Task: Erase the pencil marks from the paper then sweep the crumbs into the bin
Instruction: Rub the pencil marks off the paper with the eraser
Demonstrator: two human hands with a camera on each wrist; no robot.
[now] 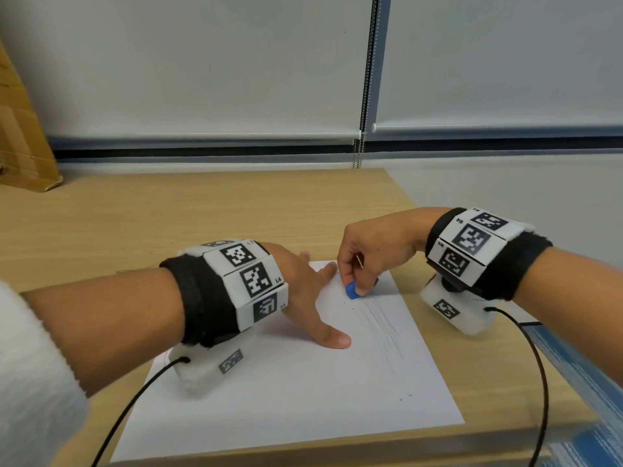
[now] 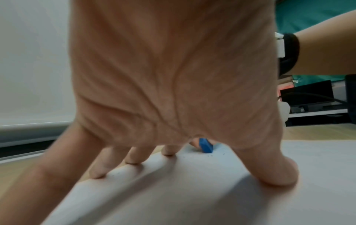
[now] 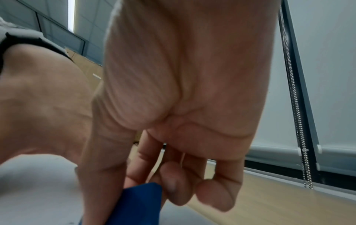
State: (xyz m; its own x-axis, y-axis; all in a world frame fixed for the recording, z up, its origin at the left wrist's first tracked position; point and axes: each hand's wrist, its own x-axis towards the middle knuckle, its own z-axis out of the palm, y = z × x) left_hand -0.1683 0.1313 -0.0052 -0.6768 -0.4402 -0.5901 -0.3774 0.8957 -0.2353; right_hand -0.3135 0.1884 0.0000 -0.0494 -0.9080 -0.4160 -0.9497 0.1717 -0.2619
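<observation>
A white sheet of paper (image 1: 286, 392) lies on the wooden desk (image 1: 168, 210), with faint pencil strokes (image 1: 381, 328) down its right side. My left hand (image 1: 313, 298) lies spread flat on the sheet, fingers straight, pressing it down; in the left wrist view its fingertips (image 2: 167, 150) touch the paper (image 2: 192, 190). My right hand (image 1: 364, 261) pinches a small blue eraser (image 1: 351, 292) against the paper near its far right corner. The eraser (image 3: 138, 202) sits between thumb and fingers. Tiny dark crumbs (image 2: 210, 155) lie by the eraser (image 2: 206, 145). No bin is in view.
A cardboard box (image 1: 23, 136) leans at the far left of the desk. The desk's right edge (image 1: 418, 210) runs close to my right wrist. Window blinds with a bead chain (image 1: 362, 129) stand behind. Black cables (image 1: 536, 365) trail from both wrist cameras.
</observation>
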